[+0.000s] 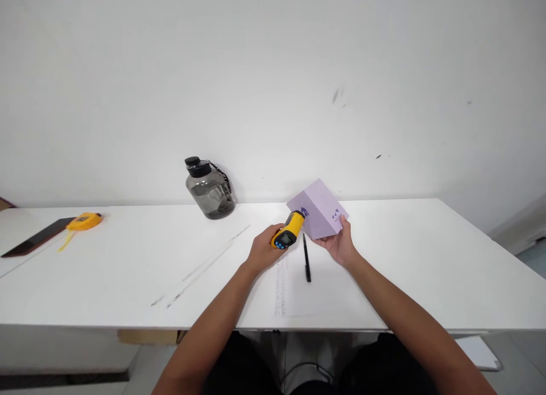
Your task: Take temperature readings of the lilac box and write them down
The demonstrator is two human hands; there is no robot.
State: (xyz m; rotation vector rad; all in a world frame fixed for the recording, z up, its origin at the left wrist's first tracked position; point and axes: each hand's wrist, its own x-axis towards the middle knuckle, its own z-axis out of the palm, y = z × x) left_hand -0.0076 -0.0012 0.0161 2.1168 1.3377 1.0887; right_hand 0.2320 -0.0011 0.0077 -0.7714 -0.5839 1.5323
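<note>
My left hand (pixel 264 248) is closed round a yellow and black infrared thermometer (pixel 289 231), its small screen and blue buttons facing me. The thermometer's front end points at a light purple box (pixel 326 210) with dark writing on two of its faces. Gripped at its lower right corner, the box is held tilted in my right hand (pixel 339 244). Below them a black pen (pixel 306 258) lies on a sheet of white paper (pixel 324 298) that bears faint handwriting along its left side.
A grey see-through water bottle (pixel 211 190) with a black cap stands near the wall. Far left lie a yellow tape measure (pixel 85 221) and a dark flat object (pixel 38 237). The white table (pixel 128 270) has dark streaks, and its front edge runs before my lap.
</note>
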